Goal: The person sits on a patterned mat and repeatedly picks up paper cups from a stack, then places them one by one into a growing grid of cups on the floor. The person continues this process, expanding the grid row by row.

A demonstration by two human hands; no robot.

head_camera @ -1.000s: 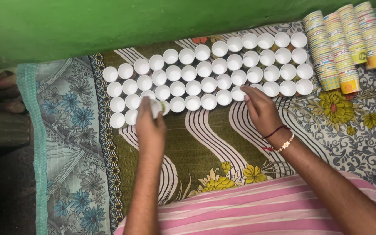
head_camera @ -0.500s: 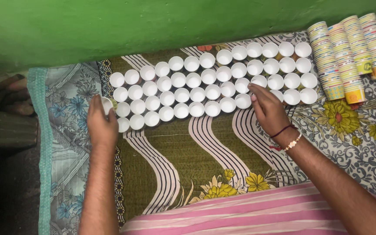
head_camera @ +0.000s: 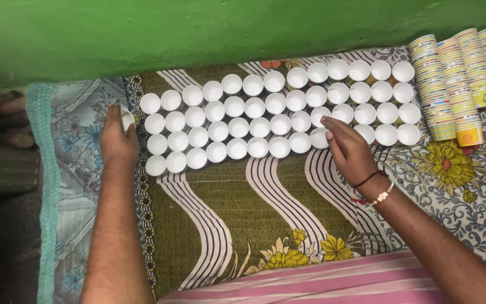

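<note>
Several white paper cups (head_camera: 254, 108) stand upright, packed in rows on a patterned cloth (head_camera: 265, 197) below a green wall. My left hand (head_camera: 117, 142) is at the left end of the rows, closed around one paper cup (head_camera: 127, 117) that it holds just left of the outermost cups. My right hand (head_camera: 349, 148) rests with its fingertips on the rims of cups in the front rows, right of the middle. It wears a red thread and a bracelet at the wrist.
Three stacks of nested printed paper cups (head_camera: 458, 84) lie on their sides at the far right. A blue floral cloth (head_camera: 80, 186) lies to the left, dark floor beyond it. My pink striped clothing (head_camera: 322, 281) fills the bottom edge.
My left hand carried a cup from the front row leftward and up to the left end of the rows. My right hand stayed on the cups.
</note>
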